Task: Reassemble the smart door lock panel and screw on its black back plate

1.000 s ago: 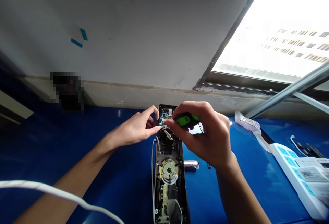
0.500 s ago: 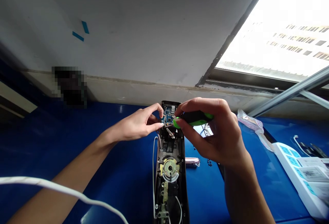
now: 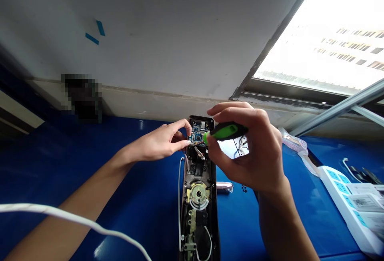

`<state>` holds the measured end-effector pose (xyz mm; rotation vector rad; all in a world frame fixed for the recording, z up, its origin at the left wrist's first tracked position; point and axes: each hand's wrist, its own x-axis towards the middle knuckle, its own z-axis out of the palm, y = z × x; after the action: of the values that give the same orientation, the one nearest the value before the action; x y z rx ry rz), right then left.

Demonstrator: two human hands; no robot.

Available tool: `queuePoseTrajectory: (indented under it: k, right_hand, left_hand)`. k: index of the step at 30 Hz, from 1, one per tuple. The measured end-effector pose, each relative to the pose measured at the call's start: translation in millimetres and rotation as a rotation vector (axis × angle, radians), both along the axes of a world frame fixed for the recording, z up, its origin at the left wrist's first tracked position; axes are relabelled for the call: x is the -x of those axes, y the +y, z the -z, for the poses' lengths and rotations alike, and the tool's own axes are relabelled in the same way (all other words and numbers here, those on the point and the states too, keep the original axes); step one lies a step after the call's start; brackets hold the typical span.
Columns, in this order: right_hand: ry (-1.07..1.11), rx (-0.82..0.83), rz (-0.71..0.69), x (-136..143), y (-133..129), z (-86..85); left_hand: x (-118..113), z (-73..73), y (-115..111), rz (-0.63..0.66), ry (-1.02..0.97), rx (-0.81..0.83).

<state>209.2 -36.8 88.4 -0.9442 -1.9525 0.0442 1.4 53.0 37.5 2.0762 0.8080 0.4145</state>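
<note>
A long black housing [image 3: 213, 197], opened up and resembling an electronic door lock, lies lengthwise on the blue table. At its far end is a blue circuit board [image 3: 198, 137] with thin wires across it. My left hand [image 3: 159, 143] pinches the board's left edge between thumb and index finger; the other fingertips are hidden behind the housing. My right hand [image 3: 255, 149] holds a green-and-black screwdriver [image 3: 225, 132] between thumb and fingers. The screwdriver slants down to the left, its shaft low over the board; what the tip touches is too small to tell.
A white cable [image 3: 75, 222] crosses the lower left. Right of the housing are a pink wrapped cylinder [image 3: 224, 187] and small black screws [image 3: 244, 188]. A white power strip [image 3: 339, 197] and a metal frame [image 3: 339, 107] stand at the right. The wall [image 3: 168, 45] rises behind.
My right hand has turned the screwdriver, so more green of its handle shows, and its upper fingers have lifted and loosened. My left hand stays at the board's edge.
</note>
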Motion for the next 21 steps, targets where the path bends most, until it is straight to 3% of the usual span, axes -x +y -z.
queuePoseTrajectory:
  k: [5, 8, 14, 18, 21]
  right_hand:
    - [0.038, -0.215, 0.019, -0.5, 5.6, 5.5]
    - [0.036, -0.156, -0.034, -0.2, 6.6, 5.0]
    - [0.025, -0.218, 0.028, -1.1, 5.6, 3.6]
    - [0.039, -0.131, -0.037, -1.4, 4.5, 3.0]
    - [0.015, -0.160, -0.017, -1.4, 4.5, 2.8]
  left_hand:
    - [0.4, 0.7, 0.1, -0.008, -0.005, 0.051]
    - [0.5, 0.7, 0.2, 0.004, -0.001, 0.082]
    - [1.4, -1.0, 0.2, 0.001, 0.028, 0.050]
    - [2.1, -0.5, 0.9, 0.024, 0.025, 0.073]
    - [2.5, -0.5, 1.3, 0.029, 0.035, 0.054]
